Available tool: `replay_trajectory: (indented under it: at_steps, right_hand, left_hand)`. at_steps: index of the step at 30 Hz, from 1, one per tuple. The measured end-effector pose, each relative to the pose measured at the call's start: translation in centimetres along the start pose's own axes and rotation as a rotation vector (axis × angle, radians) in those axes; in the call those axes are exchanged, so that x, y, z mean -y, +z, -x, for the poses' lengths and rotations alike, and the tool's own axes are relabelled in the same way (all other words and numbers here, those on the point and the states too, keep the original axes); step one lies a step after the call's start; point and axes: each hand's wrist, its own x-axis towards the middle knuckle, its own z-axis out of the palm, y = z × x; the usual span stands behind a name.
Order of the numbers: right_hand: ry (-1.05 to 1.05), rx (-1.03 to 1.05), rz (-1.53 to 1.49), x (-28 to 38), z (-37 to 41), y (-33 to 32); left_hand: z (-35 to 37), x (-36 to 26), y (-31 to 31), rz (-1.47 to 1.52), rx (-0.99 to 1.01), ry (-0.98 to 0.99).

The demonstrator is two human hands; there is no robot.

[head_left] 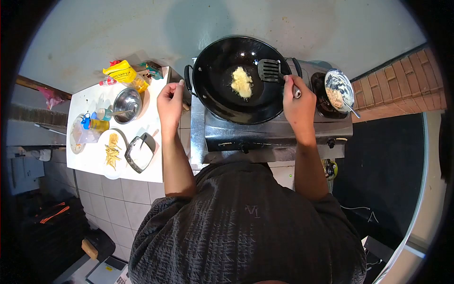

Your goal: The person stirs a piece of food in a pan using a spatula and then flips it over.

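R hand [298, 102] is gripping the spatula [270, 69] by its handle, fingers wrapped tight round it. The slotted blade is hovering inside the wok [222, 102] at its upper R side, just beside the yellow patty [241, 82] but apart from it. The patty is lying approx. mid-wok, on the black base. The wok is sitting on the L burner of the steel stove [265, 137].

L hand [170, 102] is hanging at the wok's L handle [187, 78], fingers curled in together; can't tell whether it's actually gripping the handle or just next to it.

On the R burner a bowl [347, 85] is holding pale batter, w/ a spoon [352, 110] sticking out over its lower R rim.

L of the stove, a white table [90, 102] is carrying a steel bowl [127, 104], a yellow packet [120, 72] behind it, a blue-capped bottle [94, 124], a plate of yellow strips [112, 151] and a black tub [140, 154] w/ sth white inside.
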Motion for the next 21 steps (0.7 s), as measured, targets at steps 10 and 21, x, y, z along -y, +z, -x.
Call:
replay_trajectory:
  at_steps: [10, 21]
  right_hand:
    - [0.076, 0.035, 0.002, 0.7, 0.1, -0.2]
    - [0.007, 0.024, 0.058, 0.8, 0.0, -0.3]
  left_hand:
    - [-0.1, 0.1, -0.2, -0.017, -0.008, 0.009]
    - [0.0, -0.6, 0.0, 0.029, 0.005, -0.001]
